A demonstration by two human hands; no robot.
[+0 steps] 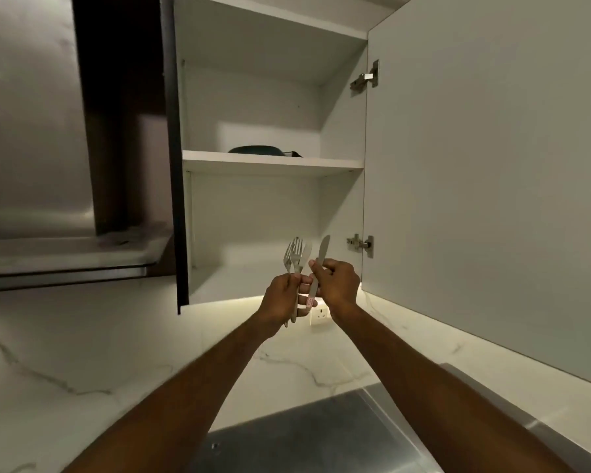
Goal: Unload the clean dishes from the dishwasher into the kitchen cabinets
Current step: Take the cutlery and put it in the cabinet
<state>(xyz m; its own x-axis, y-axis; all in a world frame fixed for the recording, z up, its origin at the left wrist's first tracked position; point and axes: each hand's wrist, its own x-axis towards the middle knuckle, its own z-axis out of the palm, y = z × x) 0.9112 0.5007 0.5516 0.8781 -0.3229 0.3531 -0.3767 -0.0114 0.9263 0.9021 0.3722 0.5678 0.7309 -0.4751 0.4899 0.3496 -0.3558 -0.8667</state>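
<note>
Left hand (285, 295) clenched round a bunch of forks (294, 256), tines up, just below the open cabinet (270, 97). Right hand (336, 283) beside it, pinching a table knife (321, 256) by the handle, blade up. Best lifted one piece at a time onto the lower shelf floor (253, 271), laid flat, clear of the door (485, 165). Exact fork count hard to make out; dark dish (258, 149) on the upper shelf mostly hidden; dishwasher out of view.
</note>
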